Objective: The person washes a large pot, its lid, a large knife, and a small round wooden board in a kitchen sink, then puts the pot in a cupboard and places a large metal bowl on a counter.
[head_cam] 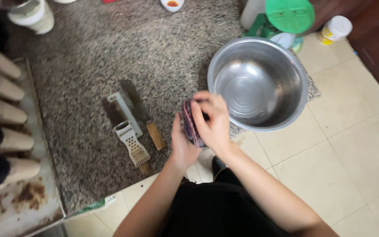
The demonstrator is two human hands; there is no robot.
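Gripping a dark patterned pouch, the left hand and right hand clamp their fingers on it. It looks soft and light, best held by its flat sides. A steel bowl sits just beyond the fingertips.

A speckled grey stone counter fills the upper left, its edge running diagonally down to a floor of pale cream tiles with thin grey joints. Along the left side lies a worn metal tray with brown stains. At the far right stands a dark reddish-brown wooden door or cabinet. Soft, even light falls over everything, with only faint shadows on the counter.
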